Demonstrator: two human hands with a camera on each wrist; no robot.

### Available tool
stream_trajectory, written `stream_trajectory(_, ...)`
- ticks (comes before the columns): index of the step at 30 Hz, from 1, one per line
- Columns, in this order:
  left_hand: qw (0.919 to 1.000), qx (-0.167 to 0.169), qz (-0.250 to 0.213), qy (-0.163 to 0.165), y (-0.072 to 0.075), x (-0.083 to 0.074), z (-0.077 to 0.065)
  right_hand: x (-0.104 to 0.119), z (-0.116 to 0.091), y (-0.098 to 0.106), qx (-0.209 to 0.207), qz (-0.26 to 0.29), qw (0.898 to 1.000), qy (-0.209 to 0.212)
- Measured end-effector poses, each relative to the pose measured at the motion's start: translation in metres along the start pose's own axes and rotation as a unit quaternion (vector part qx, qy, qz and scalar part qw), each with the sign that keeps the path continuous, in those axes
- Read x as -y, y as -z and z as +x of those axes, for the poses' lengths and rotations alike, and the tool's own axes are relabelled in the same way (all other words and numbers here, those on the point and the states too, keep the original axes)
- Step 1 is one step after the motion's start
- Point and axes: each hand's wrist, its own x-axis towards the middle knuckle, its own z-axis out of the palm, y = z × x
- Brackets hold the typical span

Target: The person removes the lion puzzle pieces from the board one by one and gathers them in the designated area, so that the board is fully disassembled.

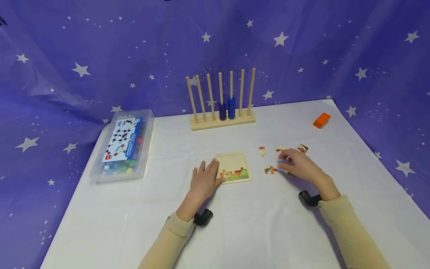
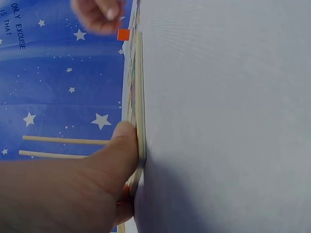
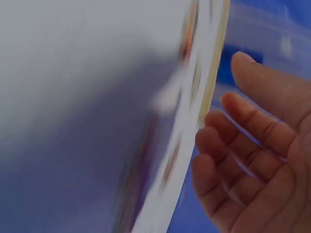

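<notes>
My left hand (image 1: 205, 182) rests at the left side of a shallow wooden puzzle tray (image 1: 231, 160), fingers spread, with the thumb by its lower left corner. Fitted picture pieces (image 1: 236, 174) fill the tray's lower part; bare wood shows above. In the left wrist view the thumb lies along the tray's edge (image 2: 141, 92). To the right, my right hand (image 1: 300, 166) hovers above the tablecloth among loose puzzle pieces, fingers loosely bent and apart. Around it lie a pink-and-yellow piece (image 1: 262, 151), a green-and-orange piece (image 1: 270, 170) and a dark-edged piece (image 1: 302, 148). Another piece (image 1: 280, 148) is partly hidden by its fingers.
A wooden peg stand (image 1: 223, 121) with blue rings on two rods stands at the back. On the left is a clear plastic box (image 1: 147, 149) of coloured parts with a printed label. An orange block (image 1: 321, 120) lies at the back right, near the starry backdrop.
</notes>
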Motion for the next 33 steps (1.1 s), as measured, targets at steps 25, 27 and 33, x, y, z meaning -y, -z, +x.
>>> stream_trajectory(25, 0.9993, 0.006, 0.034, -0.012, -0.001, 0.004, -0.002, 0.106, 0.061, -0.087, 0.140, -0.021, 0.976, 0.163)
stream_trajectory(27, 0.9993, 0.008, 0.034, -0.011, -0.001, 0.004, -0.001, 0.107, 0.061, -0.086, 0.136, -0.014, 0.978, 0.157)
stream_trajectory(33, 0.9994, 0.008, 0.033, -0.010, -0.002, 0.005, 0.000, 0.109, 0.062, -0.085, 0.128, -0.007, 0.982, 0.137)
